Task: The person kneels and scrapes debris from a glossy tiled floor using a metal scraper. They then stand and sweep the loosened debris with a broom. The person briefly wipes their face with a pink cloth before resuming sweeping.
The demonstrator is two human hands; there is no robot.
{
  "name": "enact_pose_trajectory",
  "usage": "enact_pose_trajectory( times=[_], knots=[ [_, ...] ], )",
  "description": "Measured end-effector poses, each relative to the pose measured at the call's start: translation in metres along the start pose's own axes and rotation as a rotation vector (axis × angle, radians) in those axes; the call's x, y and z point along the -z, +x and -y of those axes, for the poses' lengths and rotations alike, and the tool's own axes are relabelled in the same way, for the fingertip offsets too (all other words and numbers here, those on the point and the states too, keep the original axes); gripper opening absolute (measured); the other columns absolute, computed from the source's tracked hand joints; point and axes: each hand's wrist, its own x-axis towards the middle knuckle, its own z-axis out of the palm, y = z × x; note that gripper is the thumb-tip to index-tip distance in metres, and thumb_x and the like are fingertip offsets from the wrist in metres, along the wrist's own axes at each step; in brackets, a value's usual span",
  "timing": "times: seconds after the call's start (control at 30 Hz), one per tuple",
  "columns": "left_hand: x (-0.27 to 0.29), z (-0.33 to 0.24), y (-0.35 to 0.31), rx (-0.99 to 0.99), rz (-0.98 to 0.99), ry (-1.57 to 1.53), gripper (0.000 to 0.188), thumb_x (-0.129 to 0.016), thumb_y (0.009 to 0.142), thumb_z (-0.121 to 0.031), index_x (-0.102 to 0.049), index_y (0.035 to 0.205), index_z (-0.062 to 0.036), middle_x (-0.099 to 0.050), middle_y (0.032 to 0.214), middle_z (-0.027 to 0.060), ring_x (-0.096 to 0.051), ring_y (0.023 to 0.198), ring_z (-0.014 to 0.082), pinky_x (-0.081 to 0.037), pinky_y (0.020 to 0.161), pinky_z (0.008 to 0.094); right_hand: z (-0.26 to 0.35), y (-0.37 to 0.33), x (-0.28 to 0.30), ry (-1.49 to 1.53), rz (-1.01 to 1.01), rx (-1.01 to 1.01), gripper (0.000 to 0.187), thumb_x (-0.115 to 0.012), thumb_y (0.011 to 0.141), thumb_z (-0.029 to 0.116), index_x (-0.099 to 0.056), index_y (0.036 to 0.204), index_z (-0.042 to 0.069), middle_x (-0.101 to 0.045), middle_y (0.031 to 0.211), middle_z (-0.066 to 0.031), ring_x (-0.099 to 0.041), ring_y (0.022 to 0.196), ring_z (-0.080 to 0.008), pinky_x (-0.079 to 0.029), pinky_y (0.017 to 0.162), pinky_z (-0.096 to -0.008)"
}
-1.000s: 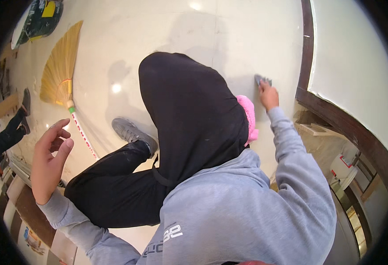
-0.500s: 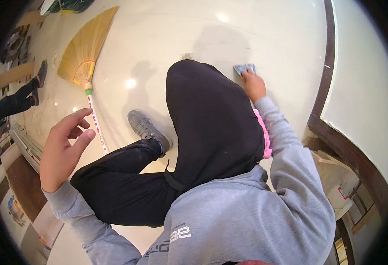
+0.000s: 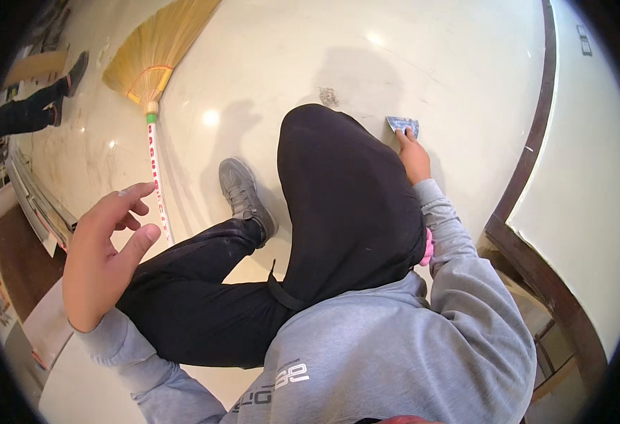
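My right hand grips a putty knife with a wide, smeared grey-blue blade. The blade is at the pale, glossy floor, beyond my bent right knee. To the left of it, just past the knee, a dark, crumbly smudge marks the floor. My left hand hangs in the air at the left, fingers curved and apart, with nothing in it. In the picture its fingertips overlap the white and red handle of a straw broom lying on the floor.
A pink cloth shows at my right hip. Along the right runs a dark brown border strip. At the far left are another person's legs and a stack of long strips or panels.
The view has shifted and turned a little. The putty knife and my right hand sit slightly nearer the dark smudge, and the blade is angled differently. My left hand stays raised and open.
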Motion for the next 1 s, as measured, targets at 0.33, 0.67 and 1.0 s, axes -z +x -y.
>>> enact_pose_trajectory(
  times=[0.33,0.67,1.0],
  knots=[
    [0.001,0.003,0.006,-0.113,-0.010,0.009,0.048,-0.069,0.074,-0.002,-0.059,0.121,-0.0043,-0.059,0.095,0.0083,-0.054,0.082,0.0185,-0.045,0.079,0.0299,0.021,0.116,0.009,-0.237,-0.001,0.121,0.028,-0.042,0.090,0.010,-0.060,0.112,0.007,-0.059,0.119,-0.0212,-0.064,0.096,-0.0383,-0.052,0.081,-0.0472],
    [0.008,0.005,0.002,-0.199,-0.004,-0.044,0.049,-0.072,0.072,-0.010,-0.060,0.119,-0.0013,-0.062,0.100,0.0131,-0.057,0.089,0.0243,-0.046,0.079,0.0326,0.030,0.140,0.017,-0.309,0.000,0.069,0.030,-0.042,0.091,0.014,-0.063,0.112,0.007,-0.065,0.104,-0.0201,-0.064,0.097,-0.0368,-0.051,0.083,-0.0471],
    [0.004,0.014,0.006,-0.298,0.053,-0.011,0.049,-0.073,0.074,-0.018,-0.059,0.117,-0.0003,-0.061,0.098,0.0174,-0.058,0.083,0.0315,-0.047,0.075,0.0353,0.047,0.102,0.006,-0.453,0.177,0.303,0.034,-0.043,0.093,0.017,-0.057,0.123,0.012,-0.060,0.120,-0.0174,-0.064,0.084,-0.0385,-0.053,0.075,-0.0459]
  ],
)
